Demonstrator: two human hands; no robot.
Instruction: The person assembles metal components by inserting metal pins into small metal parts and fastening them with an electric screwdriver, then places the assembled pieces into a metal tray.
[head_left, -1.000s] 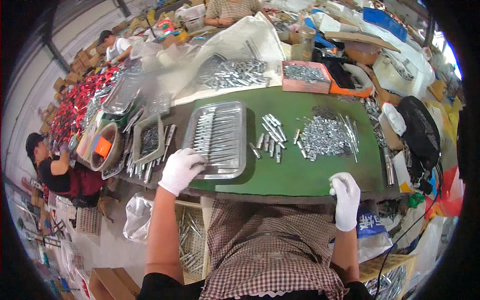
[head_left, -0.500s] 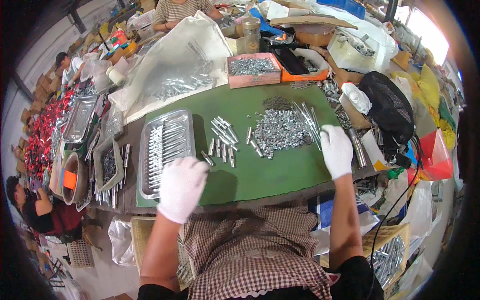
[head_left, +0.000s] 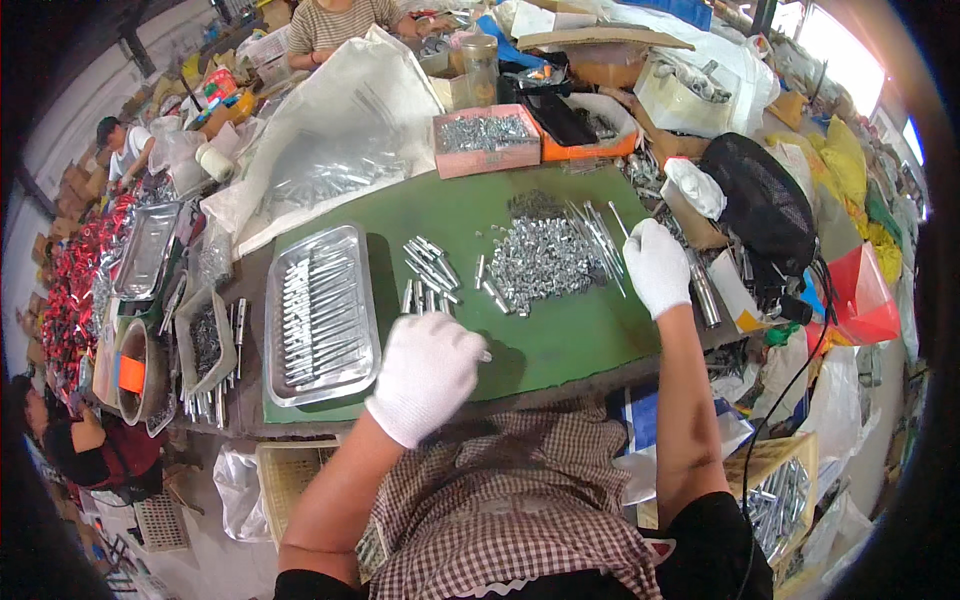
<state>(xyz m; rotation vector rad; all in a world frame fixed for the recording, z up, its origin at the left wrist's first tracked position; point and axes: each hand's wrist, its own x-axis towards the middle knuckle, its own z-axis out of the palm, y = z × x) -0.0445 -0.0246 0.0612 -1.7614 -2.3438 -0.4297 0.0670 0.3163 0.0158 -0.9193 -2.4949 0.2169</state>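
My gloved left hand [head_left: 428, 372] is closed on a short metal sleeve [head_left: 486, 356], whose end sticks out past the fingertips. It hovers over the near part of the green mat [head_left: 560, 350]. At the right of the mat, my gloved right hand [head_left: 657, 268] pinches a thin metal rod [head_left: 618, 217] that points up and away. Several more long rods [head_left: 600, 245] lie just left of that hand, beside a heap of small metal nuts [head_left: 545, 262]. Short metal sleeves [head_left: 432, 268] lie in mid-mat. A clear tray [head_left: 372, 340] at the left holds rows of rod assemblies [head_left: 325, 305].
Behind the mat stand a pink box [head_left: 487, 160] of small parts and an orange box [head_left: 590, 152]. A white sack [head_left: 340, 110] with metal pieces lies at the far left. A black mesh bag [head_left: 760, 205] sits at the right. A person in a striped shirt [head_left: 335, 30] is across the table.
My left hand has moved right, from beside the tray's edge to the near mat, now with a sleeve end showing. My right hand has a raised rod in its fingers. The view has shifted slightly.
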